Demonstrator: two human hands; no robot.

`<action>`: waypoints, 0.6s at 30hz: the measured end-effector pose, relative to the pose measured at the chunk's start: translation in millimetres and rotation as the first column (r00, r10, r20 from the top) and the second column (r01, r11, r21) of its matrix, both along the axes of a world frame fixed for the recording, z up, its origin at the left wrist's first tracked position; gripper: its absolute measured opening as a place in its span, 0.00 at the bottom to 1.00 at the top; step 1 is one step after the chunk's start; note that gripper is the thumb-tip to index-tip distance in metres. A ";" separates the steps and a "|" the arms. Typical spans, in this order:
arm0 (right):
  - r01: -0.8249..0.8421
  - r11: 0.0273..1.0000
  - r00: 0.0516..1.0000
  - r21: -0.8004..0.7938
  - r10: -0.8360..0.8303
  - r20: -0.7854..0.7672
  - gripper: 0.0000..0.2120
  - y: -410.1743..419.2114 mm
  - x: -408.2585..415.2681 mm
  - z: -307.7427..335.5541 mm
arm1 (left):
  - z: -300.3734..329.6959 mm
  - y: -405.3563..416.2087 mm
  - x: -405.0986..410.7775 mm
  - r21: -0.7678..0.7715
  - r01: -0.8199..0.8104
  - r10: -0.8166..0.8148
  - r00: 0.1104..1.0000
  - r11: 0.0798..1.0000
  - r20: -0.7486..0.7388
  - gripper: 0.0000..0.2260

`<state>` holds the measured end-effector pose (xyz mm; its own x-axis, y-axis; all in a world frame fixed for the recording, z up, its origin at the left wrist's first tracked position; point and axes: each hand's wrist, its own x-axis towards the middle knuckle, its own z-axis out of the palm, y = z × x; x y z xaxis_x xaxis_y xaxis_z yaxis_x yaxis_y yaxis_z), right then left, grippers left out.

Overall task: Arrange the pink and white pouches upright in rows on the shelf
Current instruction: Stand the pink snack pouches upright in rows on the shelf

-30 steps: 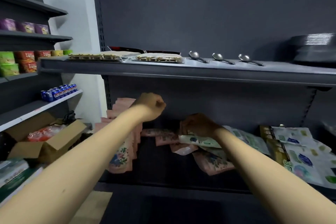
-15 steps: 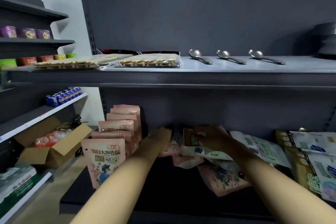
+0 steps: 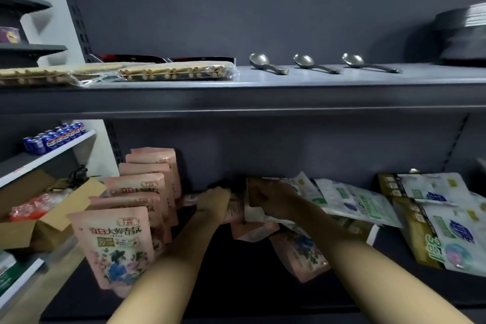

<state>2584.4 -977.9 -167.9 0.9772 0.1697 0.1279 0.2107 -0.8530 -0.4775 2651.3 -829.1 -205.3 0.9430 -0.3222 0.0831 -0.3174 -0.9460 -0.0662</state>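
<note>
Several pink pouches (image 3: 118, 242) stand upright in a row at the left of the dark lower shelf (image 3: 236, 284). More pink pouches (image 3: 299, 252) lie flat in a loose heap at the shelf's middle, partly under white and green pouches (image 3: 352, 200). My left hand (image 3: 214, 201) reaches deep into the shelf and grips a flat pink pouch (image 3: 235, 212) at the back of the heap. Close beside it, my right hand (image 3: 271, 198) is closed on the edge of a white pouch (image 3: 259, 216) on top of the heap.
White and gold pouches (image 3: 434, 221) lean at the right of the shelf. The shelf above (image 3: 263, 92) hangs low, holding packs of sticks (image 3: 173, 72), three spoons (image 3: 313, 63) and a dark stack (image 3: 462, 34). A cardboard box (image 3: 34, 218) and blue cans (image 3: 52, 137) are at left.
My left hand dropped from a raised fist above the upright row and reached into the heap, closing on a pink pouch. The camera moved lower and closer. My right hand stayed on the white pouch.
</note>
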 end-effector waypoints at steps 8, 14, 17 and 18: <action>0.265 0.919 0.936 0.290 -0.317 0.150 0.11 -20.2 9.8 28.4 | 57.8 17.2 -16.8 -0.872 0.022 0.311 0.930 0.488 0.198 0.12; -0.071 0.570 0.977 0.818 0.203 -0.057 0.09 -16.4 -12.3 41.3 | 85.5 7.4 -46.0 -0.946 -0.237 -0.149 0.967 -0.221 -0.207 0.05; -0.075 0.549 0.924 0.832 0.351 -0.149 0.11 -13.0 -14.3 35.2 | 80.9 2.4 -45.5 -0.935 -0.264 -0.244 0.948 -0.239 -0.205 0.09; -0.057 0.526 0.910 0.849 0.376 -0.172 0.12 -12.4 -11.6 31.8 | 80.2 0.0 -46.1 -0.930 -0.271 -0.248 0.946 -0.247 -0.210 0.12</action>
